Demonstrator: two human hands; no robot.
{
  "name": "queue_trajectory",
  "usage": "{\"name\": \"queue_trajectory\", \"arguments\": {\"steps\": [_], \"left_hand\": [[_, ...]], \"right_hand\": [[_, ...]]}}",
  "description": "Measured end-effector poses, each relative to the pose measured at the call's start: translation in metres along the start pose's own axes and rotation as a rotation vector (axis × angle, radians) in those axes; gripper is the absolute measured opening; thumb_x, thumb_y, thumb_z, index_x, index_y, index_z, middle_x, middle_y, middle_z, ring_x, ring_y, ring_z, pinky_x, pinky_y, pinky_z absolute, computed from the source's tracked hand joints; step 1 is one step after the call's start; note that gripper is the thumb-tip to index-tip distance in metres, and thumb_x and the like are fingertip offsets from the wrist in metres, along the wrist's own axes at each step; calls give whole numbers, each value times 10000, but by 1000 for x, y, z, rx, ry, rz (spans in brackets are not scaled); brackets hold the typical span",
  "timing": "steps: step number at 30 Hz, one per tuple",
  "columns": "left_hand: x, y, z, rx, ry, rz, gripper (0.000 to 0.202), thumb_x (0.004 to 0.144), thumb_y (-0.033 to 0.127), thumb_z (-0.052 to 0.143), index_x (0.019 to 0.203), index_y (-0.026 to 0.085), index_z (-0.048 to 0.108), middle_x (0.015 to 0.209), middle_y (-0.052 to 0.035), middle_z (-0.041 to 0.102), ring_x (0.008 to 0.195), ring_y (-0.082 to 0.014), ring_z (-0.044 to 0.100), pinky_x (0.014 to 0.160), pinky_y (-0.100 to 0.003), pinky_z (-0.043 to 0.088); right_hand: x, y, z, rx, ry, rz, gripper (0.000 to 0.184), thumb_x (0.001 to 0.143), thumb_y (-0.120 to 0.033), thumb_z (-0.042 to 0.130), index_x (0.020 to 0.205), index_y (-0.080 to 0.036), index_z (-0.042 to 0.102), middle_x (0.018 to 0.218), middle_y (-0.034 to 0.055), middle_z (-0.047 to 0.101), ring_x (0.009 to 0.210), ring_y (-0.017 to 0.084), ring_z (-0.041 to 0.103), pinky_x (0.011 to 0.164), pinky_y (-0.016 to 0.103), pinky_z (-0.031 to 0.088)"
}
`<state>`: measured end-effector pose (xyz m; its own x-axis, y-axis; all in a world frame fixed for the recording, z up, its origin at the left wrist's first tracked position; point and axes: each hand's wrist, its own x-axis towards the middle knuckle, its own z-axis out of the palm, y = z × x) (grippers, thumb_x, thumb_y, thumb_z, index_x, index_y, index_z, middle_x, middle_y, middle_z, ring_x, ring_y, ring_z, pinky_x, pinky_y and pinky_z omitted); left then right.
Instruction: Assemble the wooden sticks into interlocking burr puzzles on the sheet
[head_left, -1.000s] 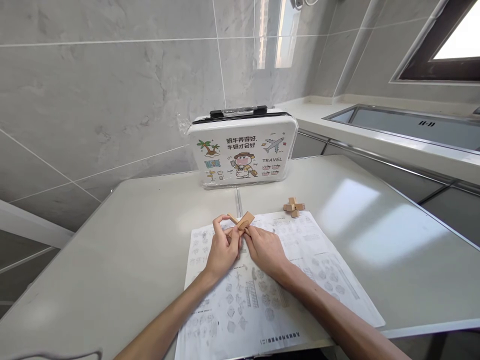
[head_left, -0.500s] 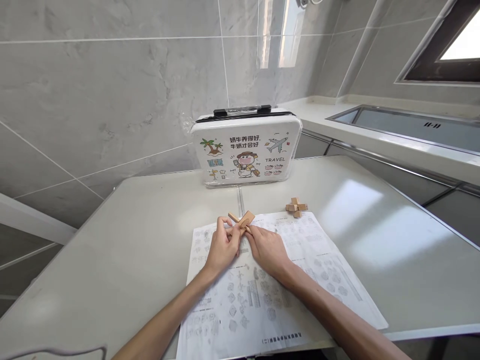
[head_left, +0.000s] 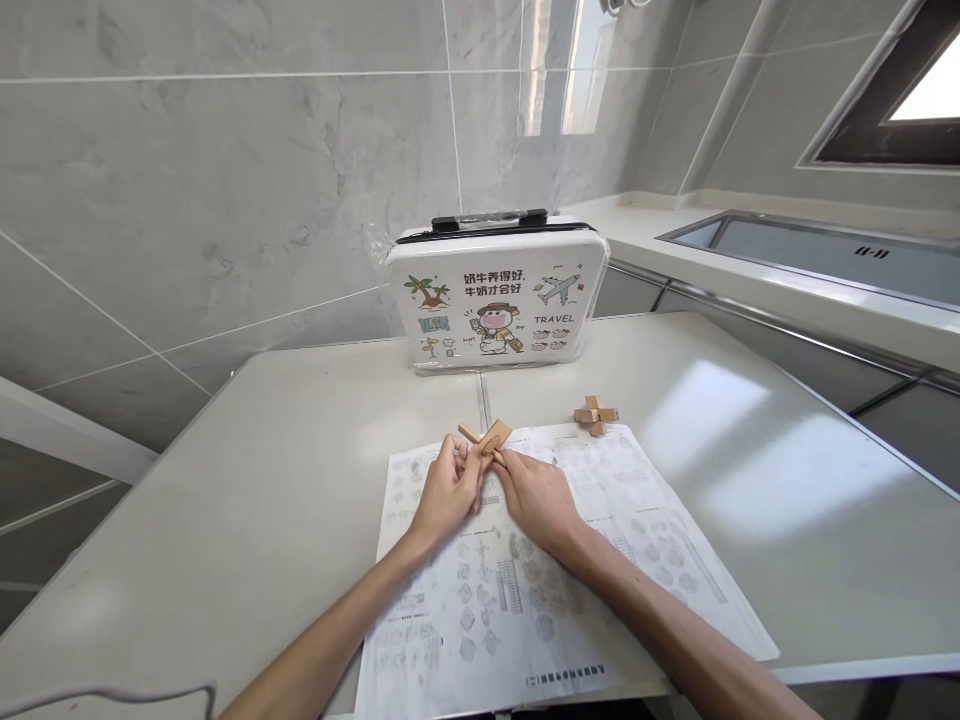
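Note:
My left hand (head_left: 446, 490) and my right hand (head_left: 536, 495) meet over a printed instruction sheet (head_left: 570, 590) on the table. Between their fingertips they pinch small wooden puzzle pieces (head_left: 486, 437), crossed and raised a little above the paper. Both hands have their fingers curled round the pieces. An assembled wooden cross puzzle (head_left: 595, 414) rests on the table just beyond the sheet's far right corner, apart from my right hand.
A white cartoon-printed case (head_left: 499, 300) marked TRAVEL stands upright against the tiled wall behind the hands. A raised counter with a steel sink (head_left: 817, 250) runs along the right. The grey table (head_left: 225, 520) has its front edge near me.
My hands have stayed together on the wooden pieces, with the left fingers curling in a little tighter. The camera has drifted slightly left.

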<state>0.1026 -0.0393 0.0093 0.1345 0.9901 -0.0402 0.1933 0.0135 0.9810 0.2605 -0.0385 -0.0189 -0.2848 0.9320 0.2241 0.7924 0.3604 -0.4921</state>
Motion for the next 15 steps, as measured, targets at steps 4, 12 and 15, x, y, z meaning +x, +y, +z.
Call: {"name": "queue_trajectory", "arguments": {"steps": [4, 12, 15], "left_hand": [[-1, 2, 1, 1, -18, -12, 369, 1037, 534, 453, 839, 252, 321, 504, 110, 472, 396, -90, 405, 465, -213, 341], [-6, 1, 2, 122, 138, 110, 246, 1063, 456, 385, 926, 253, 364, 685, 53, 517, 590, -142, 503, 597, -281, 416], [-3, -3, -2, 336, 254, 223, 103, 1006, 314, 472, 1066, 230, 472, 960, -37, 599, 851, -195, 586, 788, -351, 478]], "right_hand": [[0, 0, 0, 31, -8, 15, 258, 1088, -239, 377, 945, -203, 589, 896, 60, 752, 762, 196, 688, 607, 282, 319], [0, -1, -8, 435, 79, 100, 308, 1073, -319, 352, 836, -224, 524, 740, 12, 654, 614, 167, 561, 606, 269, 353], [2, 1, -12, 668, 93, 142, 343, 1061, -395, 371, 779, -232, 480, 688, -7, 603, 559, 150, 496, 577, 267, 354]]}}
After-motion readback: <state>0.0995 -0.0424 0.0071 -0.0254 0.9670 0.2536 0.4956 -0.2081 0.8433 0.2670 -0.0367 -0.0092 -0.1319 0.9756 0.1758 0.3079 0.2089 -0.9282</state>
